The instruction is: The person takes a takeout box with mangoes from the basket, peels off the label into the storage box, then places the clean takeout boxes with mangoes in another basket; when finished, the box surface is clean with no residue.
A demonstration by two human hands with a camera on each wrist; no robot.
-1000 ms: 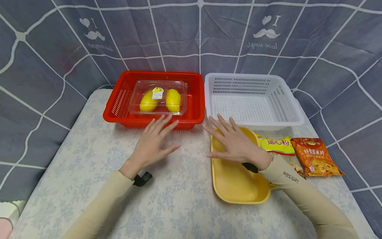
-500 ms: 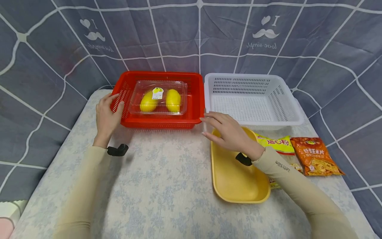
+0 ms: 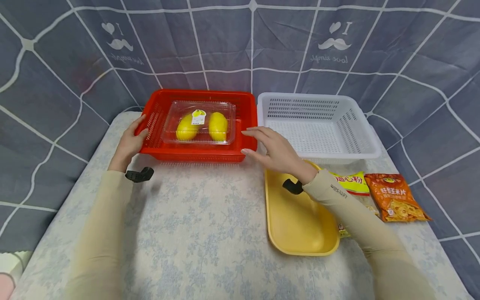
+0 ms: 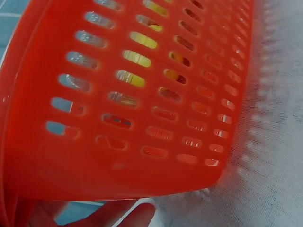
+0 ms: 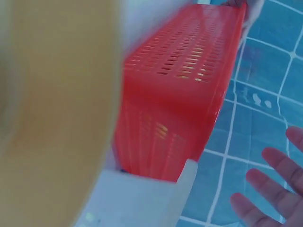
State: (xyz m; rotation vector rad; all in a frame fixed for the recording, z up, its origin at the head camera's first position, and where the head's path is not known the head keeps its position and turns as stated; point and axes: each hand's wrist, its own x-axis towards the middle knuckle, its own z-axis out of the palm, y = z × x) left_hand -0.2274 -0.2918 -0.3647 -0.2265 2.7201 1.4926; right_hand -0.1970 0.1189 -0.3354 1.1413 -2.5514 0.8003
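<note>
My left hand grips the left rim of a red perforated plastic basket, thumb on the inner side. In the left wrist view its fingers curl past the basket's corner, below the slotted wall. Over the basket's right front corner hovers my right hand, thumb and fingers apart. The right wrist view shows those fingers spread, with a gap between them and the red basket. Inside the basket lies a clear lidded box with two yellow fruits and a label.
A white perforated basket stands right beside the red one. In front of it sits a yellow tray, partly under my right forearm. An orange snack bag and a yellow-topped bag lie at the right. A grey gridded cloth hangs behind.
My left hand has moved out to the left and taken hold of the red basket's rim. My right hand has shifted left from over the tray to the basket's right corner.
</note>
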